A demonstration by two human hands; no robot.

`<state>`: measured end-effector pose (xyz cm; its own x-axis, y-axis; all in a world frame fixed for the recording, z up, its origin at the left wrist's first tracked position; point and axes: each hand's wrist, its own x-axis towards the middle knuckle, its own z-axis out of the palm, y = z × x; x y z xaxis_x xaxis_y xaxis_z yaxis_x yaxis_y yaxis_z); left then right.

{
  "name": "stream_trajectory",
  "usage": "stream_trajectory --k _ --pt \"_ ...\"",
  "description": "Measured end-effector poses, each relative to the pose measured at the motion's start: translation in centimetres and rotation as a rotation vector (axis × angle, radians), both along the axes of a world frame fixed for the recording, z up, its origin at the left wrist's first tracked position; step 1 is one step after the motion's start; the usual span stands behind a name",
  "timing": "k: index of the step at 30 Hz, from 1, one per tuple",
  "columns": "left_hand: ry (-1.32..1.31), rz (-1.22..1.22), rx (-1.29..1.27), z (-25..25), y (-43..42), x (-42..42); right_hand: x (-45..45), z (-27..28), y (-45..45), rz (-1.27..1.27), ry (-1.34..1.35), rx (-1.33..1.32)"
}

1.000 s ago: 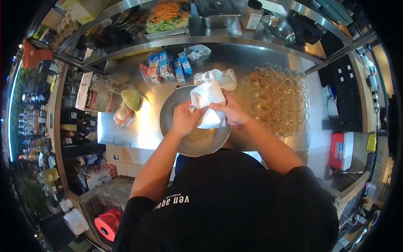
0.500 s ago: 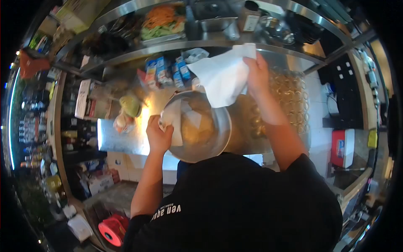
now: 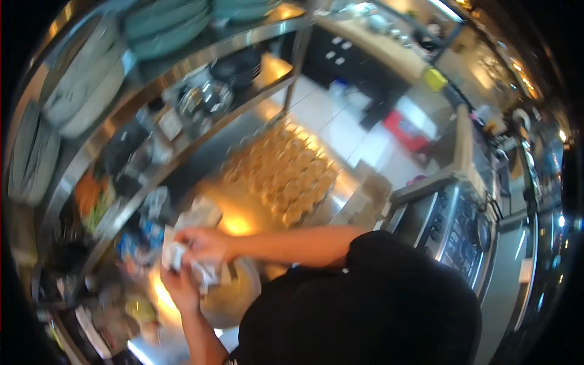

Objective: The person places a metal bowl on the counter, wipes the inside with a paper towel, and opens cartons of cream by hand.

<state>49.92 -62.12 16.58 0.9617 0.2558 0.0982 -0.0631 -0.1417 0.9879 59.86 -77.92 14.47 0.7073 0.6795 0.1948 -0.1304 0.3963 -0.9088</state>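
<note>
Both bare hands meet close together beside the metal bowl (image 3: 230, 302), fingers bent inward.
The right forearm (image 3: 292, 245) comes in nearly level across the view, passing above the bowl, and the right hand (image 3: 205, 244) lies at the bowl's upper left, its fingers pointing away from the wrist; the left forearm (image 3: 202, 336) slants up along the bowl's left side to the left hand (image 3: 180, 287), which sits just below the right, its fingers raised toward it; blur hides the exact finger contacts.

Sheet (image 3: 174, 255) matt, paper-like; bowl (image 3: 234, 299) smooth metal; counter (image 3: 236, 220) glossy metal; jars (image 3: 283, 167) shiny glass; shirt (image 3: 365, 304) matt cloth
</note>
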Motion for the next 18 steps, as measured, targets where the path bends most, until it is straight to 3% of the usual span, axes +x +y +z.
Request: stream_trajectory --k 3,5,6,8,12,14,16,18 --pt "0.044 0.162 -0.232 -1.8 4.0 1.0 3.7 -2.4 -3.4 -0.1 -0.047 -0.074" --pt "-0.088 0.284 -0.003 -0.5 5.7 1.9 5.8 -3.9 -5.3 -0.265 -0.044 -0.315" --pt "-0.151 0.271 0.182 -2.0 8.1 3.1 7.4 -4.6 -6.6 -0.308 -0.209 -0.518" --pt "-0.284 0.309 0.539 0.1 8.2 4.9 8.8 -6.1 -6.3 -0.518 -0.481 -0.697" --pt "-0.456 0.133 0.5 0.5 4.3 9.7 10.1 -8.0 -2.2 -0.596 -0.563 -0.729" --pt "-0.352 0.035 0.485 0.6 2.4 11.4 10.6 -10.1 -0.3 -0.486 -0.688 -0.943" --pt "-0.281 -0.001 0.478 -3.1 2.6 13.6 10.4 -8.8 0.3 -0.392 -0.758 -1.076" --pt "0.058 -0.121 0.213 -7.2 3.1 15.2 11.2 -11.6 1.1 -0.313 -0.809 -1.341"
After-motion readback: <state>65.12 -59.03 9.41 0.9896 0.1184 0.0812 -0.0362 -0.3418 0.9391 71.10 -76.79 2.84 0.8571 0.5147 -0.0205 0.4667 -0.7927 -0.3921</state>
